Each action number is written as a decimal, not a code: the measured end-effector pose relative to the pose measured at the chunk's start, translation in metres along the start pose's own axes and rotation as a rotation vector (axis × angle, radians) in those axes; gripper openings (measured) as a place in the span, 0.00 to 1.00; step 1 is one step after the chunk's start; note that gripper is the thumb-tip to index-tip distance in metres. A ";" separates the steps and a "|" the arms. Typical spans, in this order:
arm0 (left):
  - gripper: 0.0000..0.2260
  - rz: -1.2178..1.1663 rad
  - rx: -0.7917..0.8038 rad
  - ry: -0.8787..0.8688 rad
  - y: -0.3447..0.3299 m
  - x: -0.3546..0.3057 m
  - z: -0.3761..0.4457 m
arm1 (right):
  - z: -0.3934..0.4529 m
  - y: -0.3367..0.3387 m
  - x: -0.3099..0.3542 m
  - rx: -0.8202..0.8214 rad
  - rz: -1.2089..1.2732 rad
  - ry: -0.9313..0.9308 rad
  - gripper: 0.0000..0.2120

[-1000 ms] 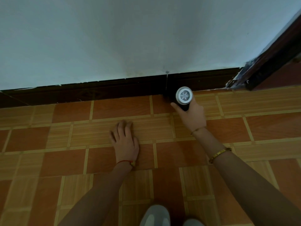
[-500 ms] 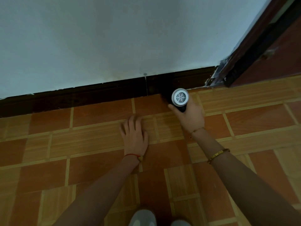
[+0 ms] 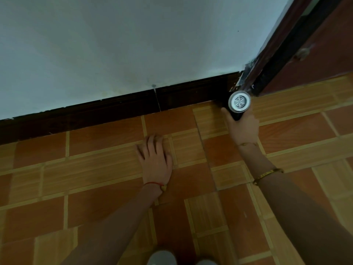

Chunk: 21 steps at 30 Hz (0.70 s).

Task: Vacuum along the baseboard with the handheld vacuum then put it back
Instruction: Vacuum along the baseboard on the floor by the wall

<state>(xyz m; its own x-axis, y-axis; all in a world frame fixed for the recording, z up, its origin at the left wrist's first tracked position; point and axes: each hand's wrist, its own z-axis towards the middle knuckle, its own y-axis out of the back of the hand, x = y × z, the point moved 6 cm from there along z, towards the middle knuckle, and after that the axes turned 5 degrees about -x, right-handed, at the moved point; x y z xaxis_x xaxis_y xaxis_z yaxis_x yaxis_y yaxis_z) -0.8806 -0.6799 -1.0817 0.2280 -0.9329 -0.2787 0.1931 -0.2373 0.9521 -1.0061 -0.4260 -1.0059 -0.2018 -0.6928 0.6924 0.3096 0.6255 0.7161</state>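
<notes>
Now right hand (image 3: 243,127) grips vacuum (image 3: 238,104) (at baseboard (image 3: 114,111)).

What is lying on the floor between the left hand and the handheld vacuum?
In the head view, only bare floor tiles lie between the left hand, flat on the floor, and the handheld vacuum gripped by the right hand.

The baseboard (image 3: 122,109) runs along the foot of the wall (image 3: 133,44), between it and the tiled floor (image 3: 95,169), and meets the door frame (image 3: 282,48) at its right end. The handheld vacuum (image 3: 238,105) sits at that right end, against the baseboard, in the right hand (image 3: 243,127). The left hand (image 3: 155,159) lies flat on the floor, left of the right hand and nearer the person.
</notes>
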 end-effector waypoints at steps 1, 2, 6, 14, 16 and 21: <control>0.22 -0.003 -0.002 0.002 0.000 0.000 0.000 | -0.004 -0.003 0.005 0.015 -0.003 0.023 0.36; 0.21 -0.005 -0.005 0.002 0.000 0.000 0.000 | -0.010 -0.008 0.010 0.039 0.000 0.050 0.37; 0.21 -0.015 -0.011 -0.005 0.001 0.000 0.000 | -0.026 -0.029 0.027 0.183 0.048 0.183 0.35; 0.22 -0.020 -0.018 -0.006 0.002 0.000 0.001 | -0.002 -0.013 0.004 0.068 -0.032 0.074 0.36; 0.22 -0.024 -0.016 -0.005 0.002 -0.001 0.000 | -0.001 -0.007 0.002 0.033 -0.037 0.027 0.37; 0.22 -0.013 -0.013 -0.009 0.000 0.001 0.000 | -0.017 -0.021 0.023 0.151 -0.001 0.117 0.37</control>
<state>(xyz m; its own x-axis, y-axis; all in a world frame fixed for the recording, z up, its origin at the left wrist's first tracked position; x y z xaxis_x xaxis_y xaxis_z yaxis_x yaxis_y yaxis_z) -0.8808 -0.6809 -1.0818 0.2164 -0.9323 -0.2899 0.2081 -0.2461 0.9467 -1.0017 -0.4616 -1.0066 -0.0902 -0.7245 0.6833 0.1645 0.6659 0.7277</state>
